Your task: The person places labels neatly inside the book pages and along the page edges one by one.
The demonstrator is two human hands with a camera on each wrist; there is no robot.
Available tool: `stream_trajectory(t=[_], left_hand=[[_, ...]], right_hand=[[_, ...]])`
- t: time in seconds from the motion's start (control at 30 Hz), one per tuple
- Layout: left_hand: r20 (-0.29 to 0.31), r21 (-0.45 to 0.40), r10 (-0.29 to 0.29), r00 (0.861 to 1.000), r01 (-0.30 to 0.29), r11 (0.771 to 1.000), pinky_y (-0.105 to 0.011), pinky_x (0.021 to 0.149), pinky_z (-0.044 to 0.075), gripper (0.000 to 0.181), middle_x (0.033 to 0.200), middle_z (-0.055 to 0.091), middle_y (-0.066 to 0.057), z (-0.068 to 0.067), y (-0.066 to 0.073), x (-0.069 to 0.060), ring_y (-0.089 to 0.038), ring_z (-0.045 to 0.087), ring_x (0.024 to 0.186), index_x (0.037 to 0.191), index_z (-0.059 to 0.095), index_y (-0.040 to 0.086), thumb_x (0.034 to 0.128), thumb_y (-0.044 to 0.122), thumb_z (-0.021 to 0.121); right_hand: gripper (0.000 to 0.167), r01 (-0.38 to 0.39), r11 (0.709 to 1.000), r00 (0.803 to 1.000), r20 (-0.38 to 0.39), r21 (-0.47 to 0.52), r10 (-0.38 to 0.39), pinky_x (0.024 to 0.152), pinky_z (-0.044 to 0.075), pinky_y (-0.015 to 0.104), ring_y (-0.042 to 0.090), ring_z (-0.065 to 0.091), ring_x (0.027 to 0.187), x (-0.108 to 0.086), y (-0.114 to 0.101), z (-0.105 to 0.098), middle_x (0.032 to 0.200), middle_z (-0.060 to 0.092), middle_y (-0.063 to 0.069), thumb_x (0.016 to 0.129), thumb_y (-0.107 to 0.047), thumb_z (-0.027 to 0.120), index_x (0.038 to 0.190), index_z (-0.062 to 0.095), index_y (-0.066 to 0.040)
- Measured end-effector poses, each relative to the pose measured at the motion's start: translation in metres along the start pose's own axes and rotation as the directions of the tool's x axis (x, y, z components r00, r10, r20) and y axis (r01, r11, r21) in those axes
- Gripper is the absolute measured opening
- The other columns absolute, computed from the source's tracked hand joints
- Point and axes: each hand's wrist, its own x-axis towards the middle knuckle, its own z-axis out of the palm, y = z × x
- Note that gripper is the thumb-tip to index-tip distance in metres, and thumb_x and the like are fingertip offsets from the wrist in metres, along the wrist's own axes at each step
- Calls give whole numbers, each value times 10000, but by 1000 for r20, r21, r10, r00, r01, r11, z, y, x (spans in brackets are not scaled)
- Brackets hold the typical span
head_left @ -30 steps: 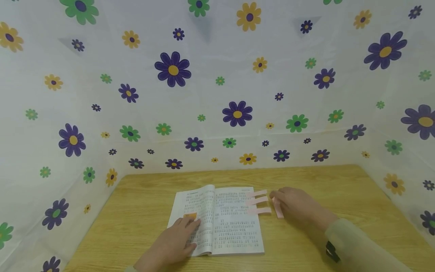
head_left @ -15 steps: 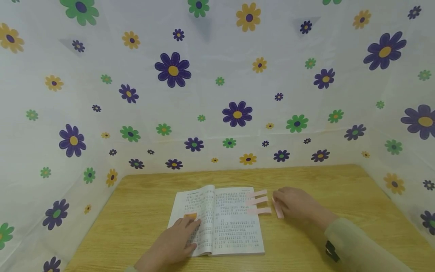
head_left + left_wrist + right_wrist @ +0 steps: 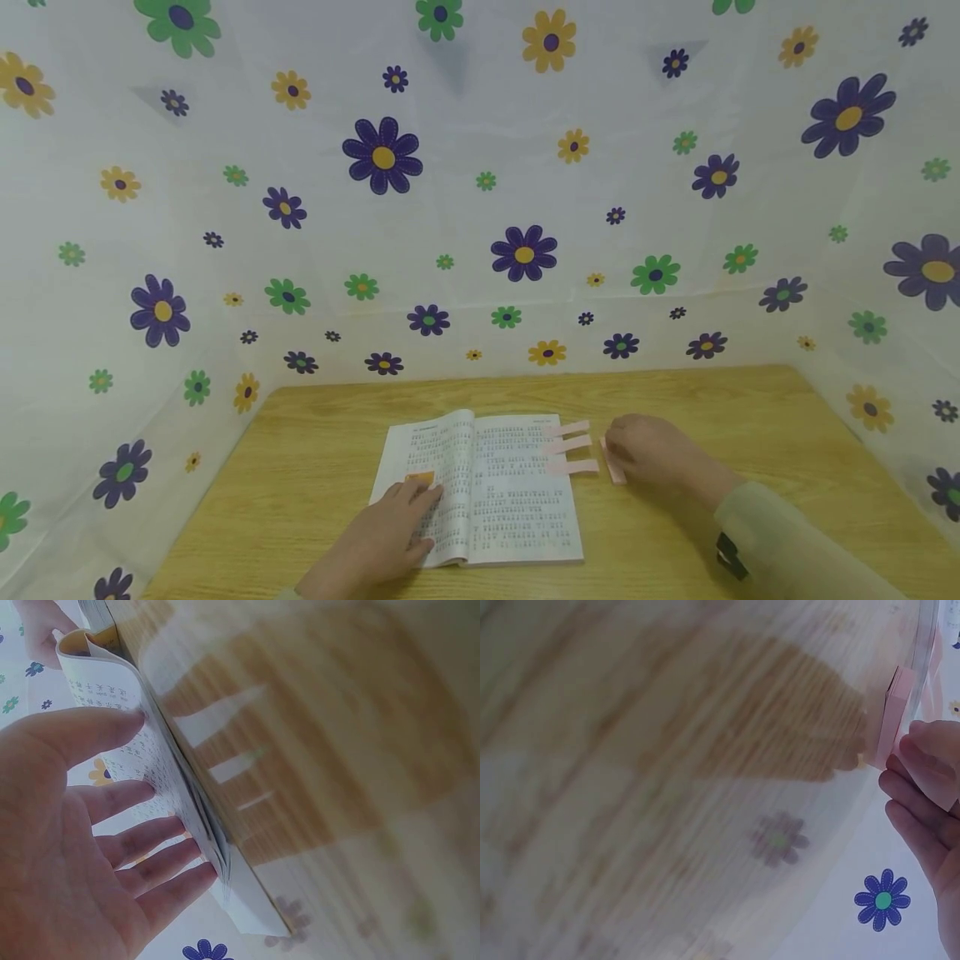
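Note:
An open book (image 3: 525, 508) with printed text lies on the table. Fingers fairly straight, my left hand (image 3: 378, 533) rests on its left page, just below an orange tab (image 3: 422, 477); the left wrist view shows these fingers (image 3: 150, 844) spread against the page. Several pink sticky strips (image 3: 573, 443) stick out past the right page's edge. To the right of them, my right hand (image 3: 660, 454) pinches the far end of a narrow pink sticky note pad (image 3: 613, 468). The right wrist view shows the pad (image 3: 894, 720) as a thin stack, with thumb and fingers at its end.
The wooden table (image 3: 712, 392) has a glossy surface that reflects the hands. A white flower-print cloth (image 3: 465, 208) stands behind it and along both sides. A dark strap or tab (image 3: 730, 556) sits at the right sleeve's cuff.
My right hand's fingers have drawn in and shifted slightly to the right at the pad's far end. The left hand, the book and the strips stay as they were.

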Motion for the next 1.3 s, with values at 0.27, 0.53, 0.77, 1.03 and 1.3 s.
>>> stream_trajectory(t=[0.27,0.53,0.77,1.03,1.3], left_hand=[[-4,2,3,1000,-3,1000,-566,1082,562,661,1492,581,-165,1,0,0,-374,591,1346,1513,572,76,939,315,795],[-11,-3,11,1000,-11,1000,-570,1083,560,666,1484,586,-175,1,-1,-1,-379,594,1341,1511,571,69,936,313,803],[-18,5,17,1000,-17,1000,-568,1077,564,665,1479,586,-176,1,-1,-1,-380,593,1341,1509,571,65,935,304,804],[-15,4,8,1000,-8,1000,-578,1080,560,662,1481,584,-182,0,0,-1,-395,589,1348,1508,570,65,935,303,803],[-24,10,22,999,-22,1000,-551,1048,582,658,1454,595,-171,2,-1,-1,-365,608,1314,1506,571,61,936,295,802]], right_hand=[[59,28,1000,999,-18,-5,-28,833,641,366,167,689,861,0,-3,-6,934,746,6,962,-132,756,904,766,-142],[42,-19,1000,1000,-11,-23,19,862,649,368,179,704,896,4,-3,-1,974,764,30,936,-111,772,962,805,-118],[64,-26,1000,1000,-9,-3,26,878,649,392,204,714,915,3,-2,-1,984,764,51,926,-103,778,985,802,-94],[68,25,999,997,-65,-44,-28,850,648,367,197,704,890,3,-2,-2,952,753,40,898,-113,796,964,800,-98],[53,46,995,993,-106,-93,-56,800,638,312,164,685,843,5,2,3,907,742,2,869,-121,824,921,813,-114]])
